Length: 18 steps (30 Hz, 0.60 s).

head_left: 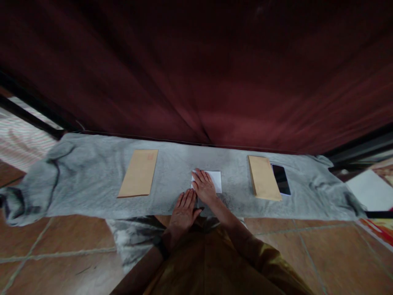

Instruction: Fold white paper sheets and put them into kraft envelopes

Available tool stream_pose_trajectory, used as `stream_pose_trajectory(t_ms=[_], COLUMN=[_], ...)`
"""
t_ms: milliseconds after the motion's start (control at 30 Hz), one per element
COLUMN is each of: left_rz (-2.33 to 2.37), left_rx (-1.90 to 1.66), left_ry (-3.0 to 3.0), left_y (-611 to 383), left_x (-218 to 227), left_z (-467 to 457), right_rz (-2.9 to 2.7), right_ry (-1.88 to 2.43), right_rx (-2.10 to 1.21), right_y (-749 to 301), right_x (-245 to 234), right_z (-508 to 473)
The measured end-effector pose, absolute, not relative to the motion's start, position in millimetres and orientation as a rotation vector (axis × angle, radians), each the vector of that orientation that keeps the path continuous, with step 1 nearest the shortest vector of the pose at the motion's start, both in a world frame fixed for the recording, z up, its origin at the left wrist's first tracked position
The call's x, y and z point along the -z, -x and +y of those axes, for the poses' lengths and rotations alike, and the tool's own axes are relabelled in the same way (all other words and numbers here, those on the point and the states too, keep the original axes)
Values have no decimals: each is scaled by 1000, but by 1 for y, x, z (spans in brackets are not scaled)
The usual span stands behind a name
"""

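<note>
A small white sheet of paper [216, 181] lies on the grey cloth in front of me, perhaps folded; I cannot tell for sure. My right hand [204, 186] rests flat across its left part, fingers stretched out and covering much of it. Just below and to the left, my left hand [184, 209] lies palm down with its fingers extended, the tips near the paper's lower left corner. On the left is a brown envelope [138, 173]. Off to the right lies a stack of brown envelopes [264, 178], partly over a dark phone [281, 179].
The grey cloth [92, 176] covers a long narrow surface and hangs bunched at both ends. Behind it rises a dark red fabric curtain [196, 82]. Tiled floor [76, 235] shows below. At the far right are a white sheet [372, 191] and a colourful printed item [379, 231].
</note>
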<state>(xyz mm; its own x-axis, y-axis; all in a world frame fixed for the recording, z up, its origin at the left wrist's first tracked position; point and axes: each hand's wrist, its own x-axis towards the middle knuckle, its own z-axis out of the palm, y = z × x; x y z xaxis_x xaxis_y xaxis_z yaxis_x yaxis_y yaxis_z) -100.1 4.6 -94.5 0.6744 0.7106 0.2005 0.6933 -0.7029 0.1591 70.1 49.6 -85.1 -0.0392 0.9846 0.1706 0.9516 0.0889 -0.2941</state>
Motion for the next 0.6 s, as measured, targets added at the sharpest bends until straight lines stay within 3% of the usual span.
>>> stream_pose_trajectory(t_ms=[600], left_rz=[1235], left_rx=[-339], left_ry=[-2736], left_y=[95], left_x=[87], left_z=[5], right_rz=[-1784], right_ry=[2230], right_rx=[17], right_y=[-127], right_x=[89], right_z=[-26])
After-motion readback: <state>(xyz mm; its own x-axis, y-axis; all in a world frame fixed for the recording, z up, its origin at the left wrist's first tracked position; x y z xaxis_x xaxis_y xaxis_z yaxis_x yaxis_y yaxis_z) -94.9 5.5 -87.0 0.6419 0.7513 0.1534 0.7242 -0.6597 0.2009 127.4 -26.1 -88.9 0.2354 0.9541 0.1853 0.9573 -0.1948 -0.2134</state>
